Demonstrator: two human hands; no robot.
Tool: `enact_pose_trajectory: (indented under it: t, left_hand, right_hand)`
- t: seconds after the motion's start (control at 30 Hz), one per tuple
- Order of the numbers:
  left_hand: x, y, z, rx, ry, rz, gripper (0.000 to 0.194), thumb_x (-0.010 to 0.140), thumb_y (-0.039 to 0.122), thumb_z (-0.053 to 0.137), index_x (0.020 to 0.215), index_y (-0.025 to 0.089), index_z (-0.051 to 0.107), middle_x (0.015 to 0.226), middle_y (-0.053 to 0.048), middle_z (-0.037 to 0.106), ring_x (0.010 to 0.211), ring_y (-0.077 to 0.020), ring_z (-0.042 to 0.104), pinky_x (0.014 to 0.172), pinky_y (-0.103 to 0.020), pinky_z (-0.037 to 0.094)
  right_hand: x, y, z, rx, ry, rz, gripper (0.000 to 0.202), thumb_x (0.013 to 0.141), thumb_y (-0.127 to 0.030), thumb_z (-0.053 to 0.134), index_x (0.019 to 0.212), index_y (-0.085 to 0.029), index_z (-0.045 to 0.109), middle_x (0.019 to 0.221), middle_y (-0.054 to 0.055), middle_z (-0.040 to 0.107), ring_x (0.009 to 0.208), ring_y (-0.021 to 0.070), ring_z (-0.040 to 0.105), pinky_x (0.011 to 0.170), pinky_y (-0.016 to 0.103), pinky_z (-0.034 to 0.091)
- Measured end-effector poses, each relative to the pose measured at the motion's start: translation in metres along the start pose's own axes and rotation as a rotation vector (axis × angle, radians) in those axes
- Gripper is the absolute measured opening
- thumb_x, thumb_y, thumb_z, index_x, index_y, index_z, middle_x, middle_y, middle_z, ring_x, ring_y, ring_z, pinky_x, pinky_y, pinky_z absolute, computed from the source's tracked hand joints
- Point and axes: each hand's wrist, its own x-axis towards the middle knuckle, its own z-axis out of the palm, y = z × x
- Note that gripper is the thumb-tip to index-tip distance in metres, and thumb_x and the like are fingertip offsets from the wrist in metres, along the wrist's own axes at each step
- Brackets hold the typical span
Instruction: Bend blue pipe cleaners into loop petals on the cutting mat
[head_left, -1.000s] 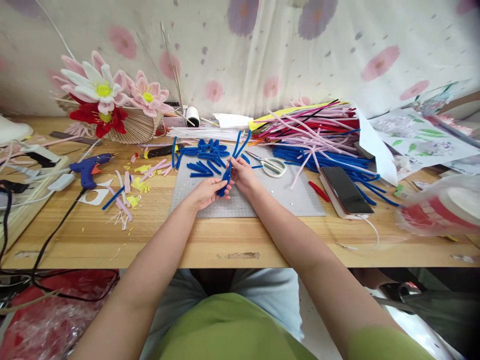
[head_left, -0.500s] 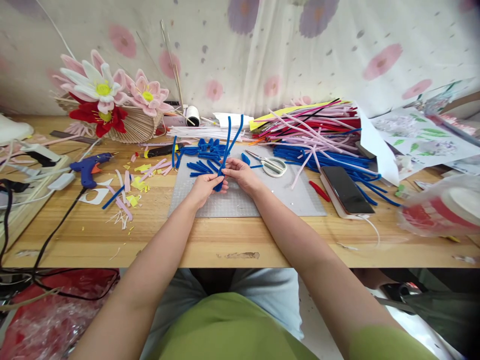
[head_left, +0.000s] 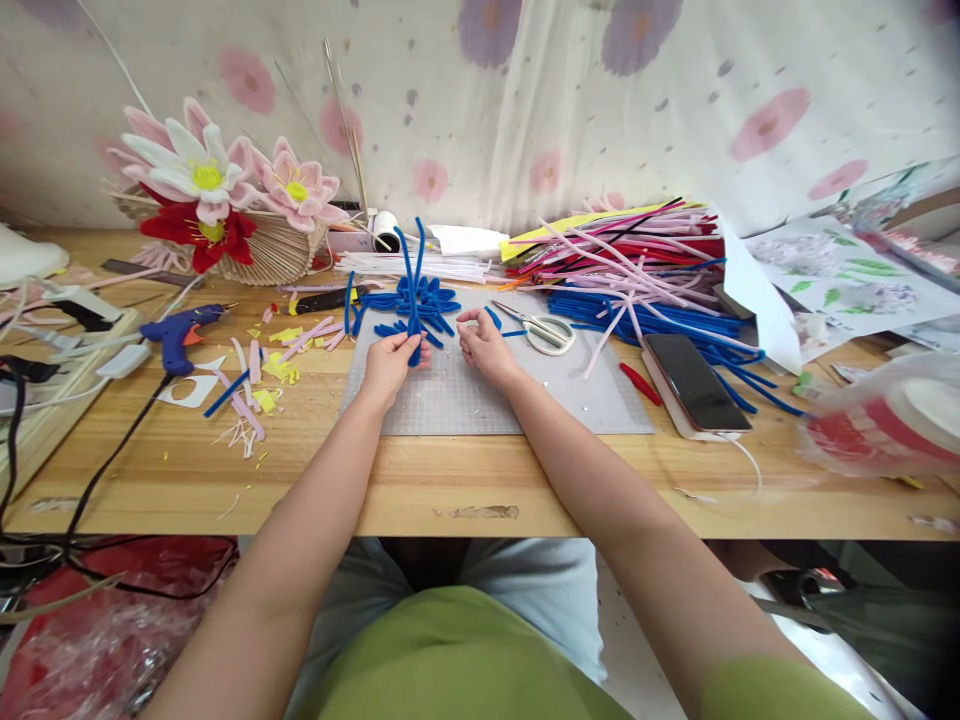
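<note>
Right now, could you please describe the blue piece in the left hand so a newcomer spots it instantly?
On the wooden table lies a grey mat. Over its left part, the left hand holds the blue piece. Two long stems rise from it, unlike the short blue strips behind it.

Mat (head_left: 480, 408) on the surface (head_left: 450, 480), glue gun (head_left: 175, 346) left, phone (head_left: 697, 382) right.
On the mat, scissors (head_left: 530, 322) lie right of the pipe-cleaner piece (head_left: 414, 326) in the left fingers (head_left: 401, 349); flowers (head_left: 206, 178) behind the glue gun.
</note>
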Motion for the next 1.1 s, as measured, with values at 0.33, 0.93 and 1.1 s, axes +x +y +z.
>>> enact_pose_trajectory:
  t: [0.33, 0.93, 1.1]
  left_hand:
    - [0.005, 0.002, -0.004, -0.046, 0.096, 0.056, 0.009, 0.076, 0.018, 0.059, 0.079, 0.011, 0.064, 0.064, 0.000, 0.062, 0.056, -0.0072, 0.059, 0.058, -0.021, 0.052]
    - [-0.011, 0.009, -0.001, 0.011, -0.323, -0.241, 0.004, 0.074, 0.011, 0.062, 0.075, 0.008, 0.064, 0.063, -0.005, 0.063, 0.054, -0.0103, 0.059, 0.054, -0.026, 0.054]
    - [-0.012, 0.002, 0.000, 0.127, -0.398, -0.258, 0.007, 0.074, 0.010, 0.062, 0.070, 0.006, 0.065, 0.060, -0.007, 0.064, 0.051, -0.0120, 0.060, 0.054, -0.028, 0.053]
  right_hand:
    - [-0.002, 0.007, 0.004, -0.180, -0.085, -0.036, 0.019, 0.070, -0.007, 0.039, 0.079, -0.022, 0.044, 0.057, -0.008, 0.046, 0.051, 0.0079, 0.046, 0.055, 0.022, 0.038]
    - [-0.004, 0.004, 0.005, -0.030, 0.058, -0.035, 0.045, 0.060, -0.039, 0.071, 0.094, -0.020, 0.050, 0.072, -0.005, 0.056, 0.052, 0.0057, 0.048, 0.050, 0.021, 0.038]
    - [-0.006, 0.003, 0.001, 0.087, -0.063, 0.052, 0.034, 0.063, -0.043, 0.069, 0.079, -0.015, 0.059, 0.059, -0.004, 0.052, 0.049, 0.0046, 0.042, 0.046, 0.019, 0.033]
